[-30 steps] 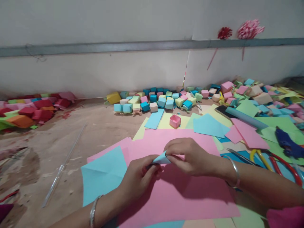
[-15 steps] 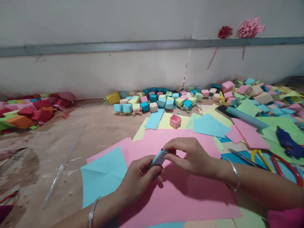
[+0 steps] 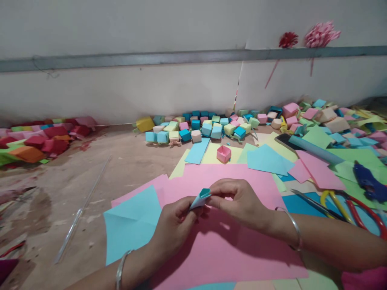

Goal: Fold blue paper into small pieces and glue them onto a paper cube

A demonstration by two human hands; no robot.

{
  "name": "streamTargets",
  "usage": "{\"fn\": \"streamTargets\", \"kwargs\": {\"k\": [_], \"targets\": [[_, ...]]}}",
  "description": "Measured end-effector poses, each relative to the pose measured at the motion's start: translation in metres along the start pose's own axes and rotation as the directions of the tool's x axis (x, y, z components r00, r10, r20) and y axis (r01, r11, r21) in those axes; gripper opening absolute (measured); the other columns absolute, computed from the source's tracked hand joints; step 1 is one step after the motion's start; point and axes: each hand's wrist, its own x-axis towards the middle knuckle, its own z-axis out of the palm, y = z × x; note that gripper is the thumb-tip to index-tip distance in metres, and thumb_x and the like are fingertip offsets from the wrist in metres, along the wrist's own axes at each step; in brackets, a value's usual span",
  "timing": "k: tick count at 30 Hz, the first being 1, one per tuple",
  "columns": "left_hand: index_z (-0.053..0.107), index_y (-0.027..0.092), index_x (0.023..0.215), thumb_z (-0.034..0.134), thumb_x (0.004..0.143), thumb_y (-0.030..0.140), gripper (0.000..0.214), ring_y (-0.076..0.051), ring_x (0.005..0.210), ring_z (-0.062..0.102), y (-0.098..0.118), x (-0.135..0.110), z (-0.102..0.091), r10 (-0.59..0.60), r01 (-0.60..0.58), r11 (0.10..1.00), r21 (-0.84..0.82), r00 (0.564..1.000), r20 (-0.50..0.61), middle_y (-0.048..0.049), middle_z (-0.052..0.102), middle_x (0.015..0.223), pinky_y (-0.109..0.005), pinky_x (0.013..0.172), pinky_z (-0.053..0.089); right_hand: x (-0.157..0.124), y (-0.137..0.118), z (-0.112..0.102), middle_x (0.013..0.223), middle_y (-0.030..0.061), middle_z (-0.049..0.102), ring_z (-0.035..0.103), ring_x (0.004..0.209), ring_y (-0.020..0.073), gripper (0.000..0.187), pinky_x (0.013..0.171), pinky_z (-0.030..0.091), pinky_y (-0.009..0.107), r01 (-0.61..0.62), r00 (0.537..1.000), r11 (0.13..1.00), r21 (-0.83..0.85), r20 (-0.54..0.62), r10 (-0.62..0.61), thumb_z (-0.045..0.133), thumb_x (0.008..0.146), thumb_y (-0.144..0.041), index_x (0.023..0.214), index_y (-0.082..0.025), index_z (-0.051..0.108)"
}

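Both my hands pinch a small folded light-blue paper piece (image 3: pixel 200 198) just above a large pink sheet (image 3: pixel 226 249). My left hand (image 3: pixel 175 229) grips its lower end with curled fingers. My right hand (image 3: pixel 242 201) closes thumb and fingertips on its upper end. A silver bangle sits on each wrist. A creased light-blue square sheet (image 3: pixel 130 223) lies flat to the left of my left hand. A finished pink paper box (image 3: pixel 223 154) stands on a yellow sheet beyond my hands.
Several small paper cubes (image 3: pixel 205 127) line the wall. Red and orange paper shapes (image 3: pixel 39 141) pile at far left. Scissors (image 3: pixel 338 205), a blue glue gun (image 3: pixel 367 183), a phone (image 3: pixel 286 139) and loose coloured sheets lie at right. A clear ruler (image 3: pixel 81 209) rests at left.
The blue piece has been turned and folded tighter between my fingers; its flat pointed tip now shows as a narrow rolled end. Both hands stayed in nearly the same place.
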Motion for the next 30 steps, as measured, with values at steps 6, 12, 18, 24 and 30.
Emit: {"fn": "streamTargets", "kwargs": {"k": [6, 12, 18, 24, 30], "targets": [[0.069, 0.019, 0.09, 0.05, 0.085, 0.01, 0.022, -0.013, 0.07, 0.065, -0.001, 0.0, 0.0, 0.079, -0.08, 0.992, 0.097, 0.997, 0.018, -0.0005, 0.07, 0.077, -0.023, 0.063, 0.052, -0.004, -0.001, 0.0, 0.073, 0.001, 0.071, 0.063, 0.065, 0.0106, 0.02, 0.062, 0.047, 0.022, 0.205, 0.976, 0.951, -0.232, -0.021, -0.216, 0.058, 0.084, -0.007, 0.073, -0.018, 0.07], [0.065, 0.022, 0.108, 0.064, 0.087, 0.022, 0.021, -0.015, 0.088, 0.063, 0.008, -0.001, -0.011, 0.428, -0.364, 0.862, 0.353, 0.895, -0.122, -0.0039, 0.069, 0.098, -0.025, 0.074, 0.052, -0.007, 0.008, 0.005, 0.071, 0.0041, 0.07, 0.062, 0.064, 0.0126, 0.016, 0.06, 0.045, 0.023, 0.373, 0.921, 0.864, -0.337, 0.021, -0.39, 0.054, 0.087, -0.009, 0.084, -0.014, 0.069], [0.065, 0.017, 0.098, 0.062, 0.086, 0.011, 0.013, -0.011, 0.079, 0.061, 0.019, -0.002, -0.011, 0.574, -0.472, 0.751, 0.462, 0.813, -0.103, -0.0028, 0.067, 0.086, -0.02, 0.07, 0.049, -0.011, 0.014, 0.01, 0.073, 0.0066, 0.069, 0.061, 0.065, 0.0145, 0.014, 0.059, 0.045, 0.025, 0.465, 0.873, 0.782, -0.415, 0.069, -0.483, 0.053, 0.088, -0.009, 0.087, -0.012, 0.067], [0.062, 0.016, 0.086, 0.062, 0.085, 0.007, 0.009, -0.01, 0.074, 0.06, 0.021, -0.003, -0.008, 0.567, -0.46, 0.767, 0.447, 0.812, -0.138, -0.0001, 0.064, 0.078, -0.02, 0.069, 0.048, -0.011, 0.008, 0.012, 0.076, 0.0077, 0.07, 0.063, 0.068, 0.0161, 0.015, 0.061, 0.046, 0.027, 0.505, 0.845, 0.721, -0.474, 0.099, -0.526, 0.051, 0.091, -0.012, 0.09, -0.011, 0.066], [0.065, 0.018, 0.091, 0.065, 0.085, 0.011, 0.009, -0.01, 0.076, 0.062, 0.019, -0.005, -0.008, 0.551, -0.465, 0.794, 0.392, 0.822, -0.142, 0.0006, 0.067, 0.08, -0.019, 0.07, 0.048, -0.009, 0.011, 0.011, 0.071, 0.0046, 0.07, 0.062, 0.064, 0.0139, 0.014, 0.059, 0.046, 0.025, 0.514, 0.829, 0.711, -0.48, 0.068, -0.554, 0.052, 0.092, -0.014, 0.09, -0.012, 0.066]]}}
